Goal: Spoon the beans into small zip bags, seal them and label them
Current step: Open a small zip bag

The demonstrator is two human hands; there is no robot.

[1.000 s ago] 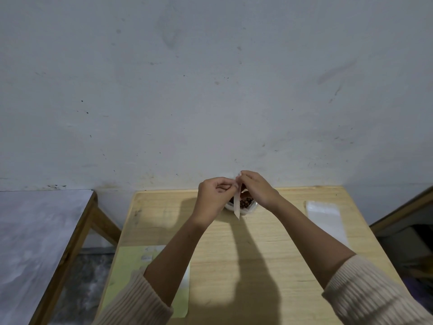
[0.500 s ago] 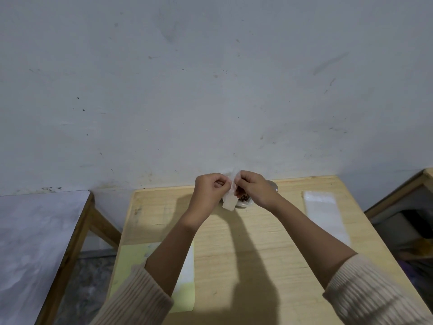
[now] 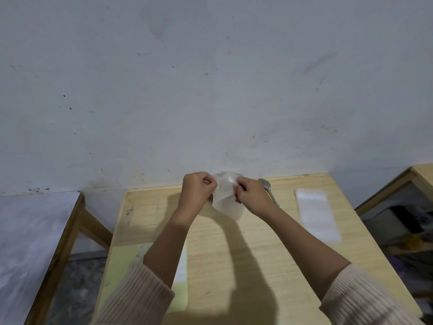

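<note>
Above the far middle of the wooden table (image 3: 234, 254) I hold a small clear zip bag (image 3: 226, 198) between both hands. My left hand (image 3: 198, 188) pinches its top left edge and my right hand (image 3: 250, 195) pinches its top right edge. The bag faces me flat and hangs down, and it looks empty. It hides the bean bowl behind it. A metal spoon (image 3: 268, 190) lies on the table just right of my right hand.
A stack of clear zip bags (image 3: 316, 214) lies at the right of the table. A yellow-green label sheet (image 3: 126, 273) lies at the near left, partly under my left forearm. A grey-topped table (image 3: 30, 242) stands at the left, and a wooden shelf (image 3: 398, 207) at the right.
The bag was edge-on between my fingers over the bean bowl. My hands have moved apart and the bag is now spread flat, covering the bowl. The spoon has come into view.
</note>
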